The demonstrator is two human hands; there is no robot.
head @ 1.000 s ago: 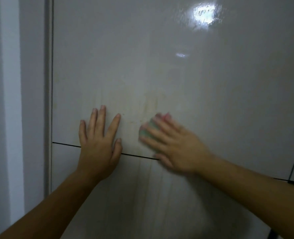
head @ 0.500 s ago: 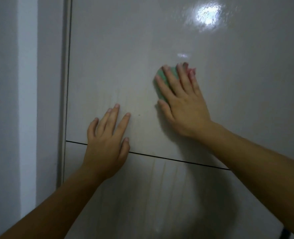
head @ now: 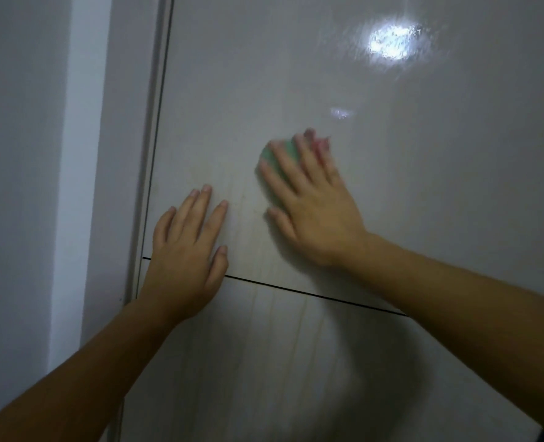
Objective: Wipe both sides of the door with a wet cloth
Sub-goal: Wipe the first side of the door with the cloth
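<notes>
A glossy pale door (head: 423,193) fills most of the view, with a thin dark groove running across it. My right hand (head: 312,212) lies flat on the door with straight spread fingers and presses a green and pink cloth (head: 280,154) against it; only the cloth's upper edge shows between and above the fingers. The hand is motion-blurred. My left hand (head: 187,250) rests flat on the door just left of it, fingers straight, its palm over the groove, holding nothing.
The door's left edge and frame (head: 151,154) run down the left side, with a white wall (head: 25,186) beyond. A bright light reflection (head: 392,43) shines on the wet upper part of the door.
My right hand with the cloth went up the door from near the groove and has now slid slightly down. My left hand stayed pressed in place. The view shifted a little.
</notes>
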